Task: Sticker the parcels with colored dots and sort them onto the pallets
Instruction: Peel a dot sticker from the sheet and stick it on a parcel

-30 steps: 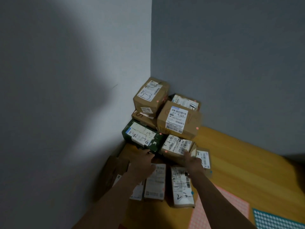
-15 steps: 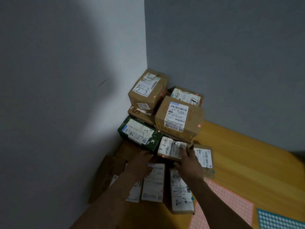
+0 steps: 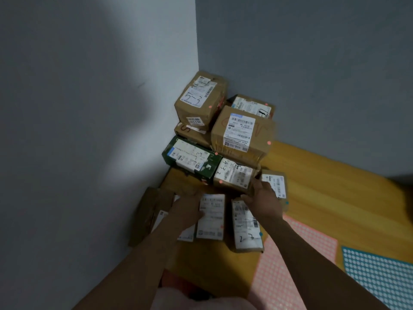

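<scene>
Closest to the person, well to the right of the dark green cardboard box (image 3: 192,159), a pink sheet of dot stickers (image 3: 295,265) and a blue-green sheet of dot stickers (image 3: 380,276) lie on the yellow wooden floor (image 3: 324,198).

Just in front of the green box lies a flat brown parcel with a big white label (image 3: 211,217). The left hand (image 3: 190,209) rests on it, palm down. Its fingers look stretched out and hold nothing.

A small brown box marked 4-3 (image 3: 233,175) touches the right side of the green box. It already has a pink dot. Its long side runs away from the green box, left to right. The right hand (image 3: 264,198) is at this box's near right corner, with the thumb spread wide. I cannot tell if it grips the box or only touches it. This hand is the nearer one, so I think it leads the next lift.

Behind the green box, big brown taped boxes (image 3: 241,135) are piled in the corner.
</scene>
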